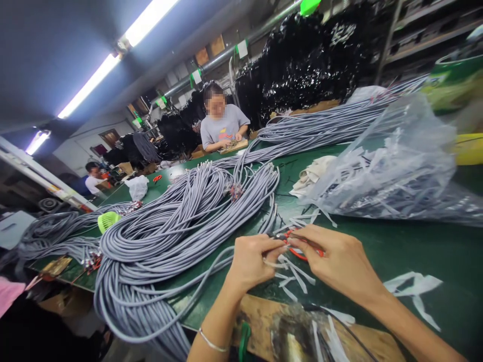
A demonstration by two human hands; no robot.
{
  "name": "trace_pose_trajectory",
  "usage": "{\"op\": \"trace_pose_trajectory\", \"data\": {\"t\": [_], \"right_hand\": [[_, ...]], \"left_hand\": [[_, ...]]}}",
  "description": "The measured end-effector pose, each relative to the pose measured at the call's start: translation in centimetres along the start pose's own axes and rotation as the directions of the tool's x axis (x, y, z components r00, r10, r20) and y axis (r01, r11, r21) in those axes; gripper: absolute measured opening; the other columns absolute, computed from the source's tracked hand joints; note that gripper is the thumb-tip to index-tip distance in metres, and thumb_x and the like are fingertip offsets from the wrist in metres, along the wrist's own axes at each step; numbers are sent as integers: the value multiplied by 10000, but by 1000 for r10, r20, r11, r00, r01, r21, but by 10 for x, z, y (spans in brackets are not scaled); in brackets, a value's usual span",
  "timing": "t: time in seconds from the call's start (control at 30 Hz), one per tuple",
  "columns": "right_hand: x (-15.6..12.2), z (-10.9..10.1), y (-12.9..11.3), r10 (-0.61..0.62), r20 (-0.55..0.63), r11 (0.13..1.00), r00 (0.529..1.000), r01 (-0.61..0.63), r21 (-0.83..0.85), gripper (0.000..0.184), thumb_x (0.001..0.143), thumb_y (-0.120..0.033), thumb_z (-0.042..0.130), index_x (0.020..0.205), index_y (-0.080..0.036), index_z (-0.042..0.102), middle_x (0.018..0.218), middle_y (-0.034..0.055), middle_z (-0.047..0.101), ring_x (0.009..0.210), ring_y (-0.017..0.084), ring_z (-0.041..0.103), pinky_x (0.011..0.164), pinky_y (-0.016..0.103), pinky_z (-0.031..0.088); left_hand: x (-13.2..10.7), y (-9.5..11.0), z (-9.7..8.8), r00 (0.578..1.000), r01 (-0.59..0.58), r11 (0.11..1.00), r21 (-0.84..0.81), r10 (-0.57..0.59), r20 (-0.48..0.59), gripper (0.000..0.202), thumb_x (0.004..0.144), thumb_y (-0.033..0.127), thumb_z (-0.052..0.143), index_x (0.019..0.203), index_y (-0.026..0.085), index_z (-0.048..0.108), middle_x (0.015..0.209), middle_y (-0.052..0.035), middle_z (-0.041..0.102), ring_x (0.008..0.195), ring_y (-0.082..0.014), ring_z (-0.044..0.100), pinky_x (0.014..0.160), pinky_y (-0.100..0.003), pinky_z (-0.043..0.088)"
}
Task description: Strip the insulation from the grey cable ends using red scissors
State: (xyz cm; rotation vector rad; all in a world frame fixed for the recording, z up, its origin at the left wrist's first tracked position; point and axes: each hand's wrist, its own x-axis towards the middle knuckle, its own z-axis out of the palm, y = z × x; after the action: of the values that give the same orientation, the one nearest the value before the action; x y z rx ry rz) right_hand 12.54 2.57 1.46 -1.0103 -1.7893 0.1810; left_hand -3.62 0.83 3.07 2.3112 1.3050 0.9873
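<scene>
My left hand [252,264] is closed in a pinch, palm down. A grey cable [215,264] from the bundle runs up to it and goes out of sight behind the fist. My right hand [334,256] is also closed, its thumb and fingertips meeting those of the left hand. Whatever small piece sits between the fingertips is too hidden to name. Red-handled scissors [300,253] show just behind the right fingers; whether I touch them I cannot tell. Thin white strips [298,274] lie below both hands on the green table [422,251].
A large coil of grey cables [162,236] fills the left and middle. At right stands a clear plastic bag [392,176] of white scraps, beside a beige cloth [313,173]. A wooden board [260,322] is nearest me. Across the table sits a co-worker [222,125].
</scene>
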Motion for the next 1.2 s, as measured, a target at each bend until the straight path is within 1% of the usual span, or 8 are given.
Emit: {"op": "trace_pose_trajectory", "data": {"t": [0.13, 0.27, 0.47, 0.67, 0.9, 0.97, 1.07, 1.2], "right_hand": [[5, 4, 0, 257, 222, 900, 941, -317, 300, 242, 743, -354, 508, 614, -183, 620, 580, 27, 670, 492, 155, 622, 451, 222, 483], [5, 5, -9, 283, 169, 871, 944, -327, 366, 216, 722, -357, 520, 614, -186, 595, 594, 33, 662, 504, 157, 622, 467, 223, 501], [6, 3, -2, 300, 76, 906, 951, -309, 288, 165, 697, -303, 505, 574, -206, 559, 568, 27, 653, 474, 158, 614, 442, 222, 488], [5, 4, -8, 235, 158, 905, 959, -275, 325, 166, 713, -296, 503, 598, -204, 580, 583, 23, 662, 510, 161, 632, 473, 218, 506], [9, 1, 5, 353, 43, 887, 935, -349, 302, 142, 676, -314, 519, 600, -206, 574, 596, 24, 672, 526, 172, 647, 490, 224, 518], [11, 1, 6, 352, 73, 892, 933, -358, 276, 150, 676, -311, 511, 581, -210, 566, 579, 25, 670, 502, 175, 638, 473, 231, 509], [10, 2, -4, 257, 181, 900, 949, -303, 312, 176, 705, -315, 508, 579, -210, 573, 578, 27, 666, 490, 168, 622, 458, 232, 502], [4, 2, -15, 110, 298, 897, 948, -224, 381, 221, 735, -329, 511, 567, -204, 582, 543, 18, 625, 479, 152, 588, 439, 221, 481]], "left_hand": [[1, -4, 5, 997, -14, 998, -64, 9, -78, 303, 827, 304, 507, 774, 129, 749, 524, -40, 583, 453, -109, 430, 474, -223, 336], [3, -5, 10, 949, 195, 942, -275, -252, -189, 316, 820, 311, 506, 781, 104, 743, 636, -71, 668, 553, -145, 516, 524, -228, 392], [4, -4, 3, 991, 62, 974, -217, -35, 129, 385, 825, 367, 502, 645, 111, 725, 495, -11, 537, 472, -101, 388, 492, -220, 320], [8, -11, 2, 922, 264, 912, -314, -334, -195, 513, 845, 473, 422, 610, 96, 677, 470, 17, 424, 471, -95, 334, 465, -219, 275], [2, -8, 6, 993, 34, 981, -189, -12, 117, 490, 851, 435, 420, 515, 127, 602, 465, 39, 341, 459, -80, 275, 466, -226, 227], [3, -7, 5, 989, 135, 954, -269, -145, -19, 537, 858, 489, 385, 510, 132, 586, 441, 43, 323, 439, -82, 269, 451, -227, 226], [9, -11, 4, 882, 296, 857, -422, -415, -224, 580, 839, 573, 362, 491, 145, 541, 409, 43, 339, 405, -84, 302, 440, -225, 253], [14, -19, 8, 883, 345, 844, -411, -440, -162, 580, 801, 609, 395, 477, 148, 535, 405, 32, 399, 403, -86, 364, 453, -222, 296]]}}
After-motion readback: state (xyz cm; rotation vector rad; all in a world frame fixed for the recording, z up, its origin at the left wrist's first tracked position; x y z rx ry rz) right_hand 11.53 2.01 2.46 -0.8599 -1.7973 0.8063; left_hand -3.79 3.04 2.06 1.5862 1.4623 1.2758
